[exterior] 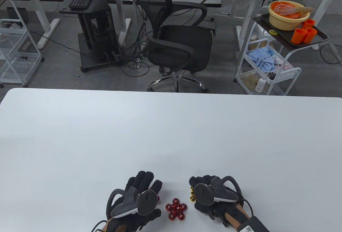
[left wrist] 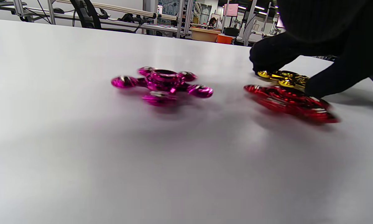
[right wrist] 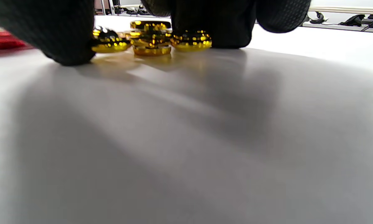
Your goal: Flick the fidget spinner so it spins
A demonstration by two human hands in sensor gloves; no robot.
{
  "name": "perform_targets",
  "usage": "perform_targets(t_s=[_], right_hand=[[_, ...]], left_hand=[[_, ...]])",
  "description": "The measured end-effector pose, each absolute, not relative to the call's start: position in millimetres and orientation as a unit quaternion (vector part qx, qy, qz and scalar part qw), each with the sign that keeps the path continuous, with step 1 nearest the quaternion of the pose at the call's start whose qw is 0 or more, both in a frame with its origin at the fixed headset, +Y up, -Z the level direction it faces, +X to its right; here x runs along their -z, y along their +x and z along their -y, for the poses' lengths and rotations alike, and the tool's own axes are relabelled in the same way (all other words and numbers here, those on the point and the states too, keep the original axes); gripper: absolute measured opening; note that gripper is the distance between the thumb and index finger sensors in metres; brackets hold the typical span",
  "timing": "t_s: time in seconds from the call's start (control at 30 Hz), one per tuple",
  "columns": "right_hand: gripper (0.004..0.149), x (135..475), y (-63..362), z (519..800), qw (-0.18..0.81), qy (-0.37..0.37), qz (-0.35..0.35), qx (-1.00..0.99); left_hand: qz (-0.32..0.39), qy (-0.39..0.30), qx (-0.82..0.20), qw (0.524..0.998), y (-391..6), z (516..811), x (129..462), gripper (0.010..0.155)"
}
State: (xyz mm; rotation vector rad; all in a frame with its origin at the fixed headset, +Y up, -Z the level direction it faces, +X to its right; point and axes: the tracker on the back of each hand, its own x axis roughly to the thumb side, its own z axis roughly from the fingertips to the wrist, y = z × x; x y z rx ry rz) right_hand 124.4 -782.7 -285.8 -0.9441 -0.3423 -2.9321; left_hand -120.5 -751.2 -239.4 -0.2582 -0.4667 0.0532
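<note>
Three metal fidget spinners lie near the table's front edge. The red spinner point(exterior: 175, 209) lies between my hands; it looks smeared in the left wrist view point(left wrist: 290, 102). The magenta spinner point(left wrist: 163, 84) lies flat, mostly hidden under my left hand point(exterior: 149, 182) in the table view. My left hand hovers over it with fingers spread and touches nothing that I can see. My right hand point(exterior: 196, 186) pinches the gold spinner point(right wrist: 151, 39) on the table, with my thumb point(right wrist: 65, 37) against one lobe and fingers behind it. The gold spinner also shows in the left wrist view point(left wrist: 283, 77).
The white table point(exterior: 171, 136) stretches far ahead of my hands. Beyond its far edge stand a black office chair point(exterior: 179, 45) and a cart with an orange bowl point(exterior: 288, 15) and cups.
</note>
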Motion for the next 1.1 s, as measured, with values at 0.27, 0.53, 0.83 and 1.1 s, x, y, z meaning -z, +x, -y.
perform_targets(t_s=[0.27, 0.53, 0.83, 1.1], right_hand=[[0.083, 283, 150, 760, -0.012, -0.271, 0.091, 0.958], [0.053, 282, 169, 767, 0.004, -0.181, 0.097, 0.979], [0.053, 287, 163, 778, 0.003, -0.176, 0.126, 0.976], [0.036, 269, 189, 743, -0.091, -0.173, 0.178, 0.964]], left_hand=[[0.258, -0.148, 0.003, 0.955, -80, 742, 239, 0.084], [0.267, -0.177, 0.077, 0.944, -6, 759, 253, 0.06], [0.252, -0.236, 0.095, 0.934, 18, 775, 269, 0.055], [0.234, -0.263, 0.069, 0.933, 18, 774, 275, 0.054]])
